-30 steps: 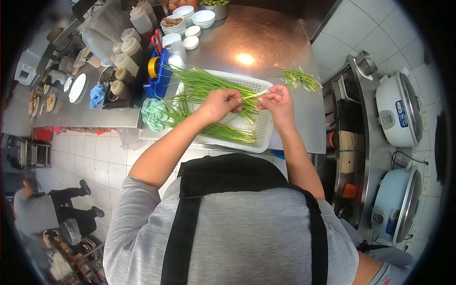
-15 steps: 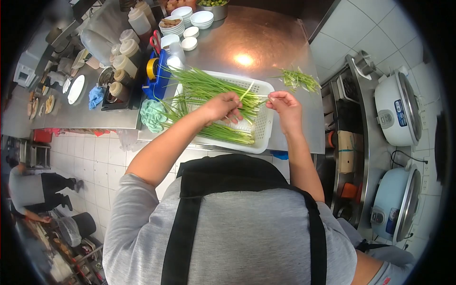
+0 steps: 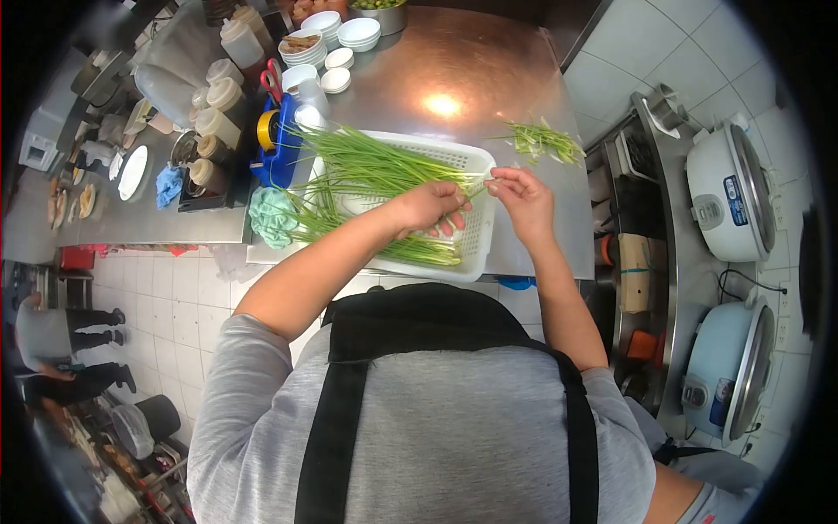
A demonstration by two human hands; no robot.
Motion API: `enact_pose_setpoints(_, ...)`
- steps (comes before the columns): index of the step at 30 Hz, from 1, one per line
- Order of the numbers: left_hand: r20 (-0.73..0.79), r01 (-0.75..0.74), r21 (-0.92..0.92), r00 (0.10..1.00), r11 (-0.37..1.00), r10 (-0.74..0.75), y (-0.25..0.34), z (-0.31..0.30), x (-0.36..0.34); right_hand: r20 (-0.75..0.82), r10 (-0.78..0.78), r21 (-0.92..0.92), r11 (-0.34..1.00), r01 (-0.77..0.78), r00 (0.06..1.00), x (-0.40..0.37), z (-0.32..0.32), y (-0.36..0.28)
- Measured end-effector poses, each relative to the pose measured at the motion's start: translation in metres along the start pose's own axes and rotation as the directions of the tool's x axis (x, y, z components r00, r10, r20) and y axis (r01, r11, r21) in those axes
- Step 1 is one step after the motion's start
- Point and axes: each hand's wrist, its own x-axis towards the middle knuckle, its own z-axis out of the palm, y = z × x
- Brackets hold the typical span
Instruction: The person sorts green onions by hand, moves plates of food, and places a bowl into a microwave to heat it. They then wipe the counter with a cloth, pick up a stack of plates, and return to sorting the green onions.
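A white perforated plastic basket (image 3: 478,249) on the steel counter holds long thin green onions (image 3: 367,157), their pale ends toward the right. My left hand (image 3: 434,208) is over the basket, fingers closed round a green onion stalk. Just right of it, at the basket's corner, my right hand (image 3: 522,194) pinches the pale end of that stalk between thumb and fingertips. Part of the stalk is hidden by my left fingers. A small pile of green and whitish trimmings (image 3: 546,141) lies on the counter beyond my right hand.
Left of the basket are a green cloth (image 3: 272,217), a blue tape dispenser (image 3: 278,157) and several squeeze bottles (image 3: 216,127). White bowls (image 3: 358,33) stand at the back. Rice cookers (image 3: 723,205) line the right shelf. Other people (image 3: 48,336) stand at far left.
My left hand has moved slightly right and down, closer to my right hand, which stays pinched near the basket's corner. At far left, a second person now shows more clearly.
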Motion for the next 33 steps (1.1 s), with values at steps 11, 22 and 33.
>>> enact_pose_setpoints(11,-0.012,-0.172,0.338,0.982,0.925,0.187,0.001,-0.02,0.015,0.121,-0.32,-0.397,0.852,0.341,0.94,0.006,-0.011,-0.001)
enact_pose_setpoints(22,0.146,-0.164,0.986,0.84,-0.012,0.523,0.036,-0.078,0.045,-0.005,-0.449,-0.872,0.439,0.216,0.894,0.143,-0.072,0.123)
enact_pose_setpoints(33,0.249,-0.305,0.936,0.926,0.172,0.285,-0.037,-0.054,0.014,0.044,-0.03,-0.839,0.542,0.053,0.999,0.185,-0.063,0.125)
